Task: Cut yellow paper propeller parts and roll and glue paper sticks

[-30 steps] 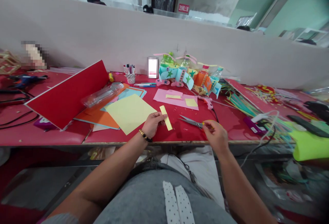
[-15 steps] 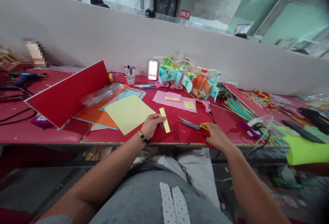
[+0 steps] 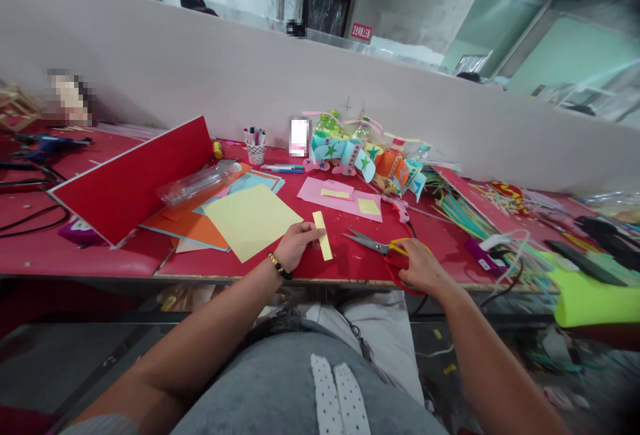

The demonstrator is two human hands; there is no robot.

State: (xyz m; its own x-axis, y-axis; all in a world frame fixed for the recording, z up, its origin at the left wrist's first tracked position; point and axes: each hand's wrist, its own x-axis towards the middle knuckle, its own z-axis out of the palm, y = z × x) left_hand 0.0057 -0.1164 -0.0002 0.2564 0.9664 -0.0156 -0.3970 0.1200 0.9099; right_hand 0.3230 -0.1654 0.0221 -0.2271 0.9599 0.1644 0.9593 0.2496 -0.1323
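Observation:
My left hand (image 3: 299,246) pinches a narrow strip of pale yellow paper (image 3: 323,236) near its middle, held just over the red table (image 3: 200,268). To the right, my right hand (image 3: 419,266) is closed on the handles of a pair of scissors (image 3: 369,242) with yellow and red grips. Their blades are slightly parted and point left toward the strip, without touching it. A large yellow paper sheet (image 3: 253,222) lies left of the strip. Beyond the hands, pink paper (image 3: 345,206) bears a small yellow strip (image 3: 335,193) and a yellow rectangle (image 3: 369,206).
Paper-decorated bottles (image 3: 363,152) stand at the back beside a phone (image 3: 299,136) and a pen cup (image 3: 255,148). A pink glue gun (image 3: 399,208) lies behind the scissors. A red board (image 3: 140,178) leans at left, near a clear plastic bottle (image 3: 200,183). Colored strips (image 3: 463,208) lie right.
The view has shifted slightly. Both hands keep their holds on the paper strip and the scissors, with almost no movement; the scissors have moved a little to the left.

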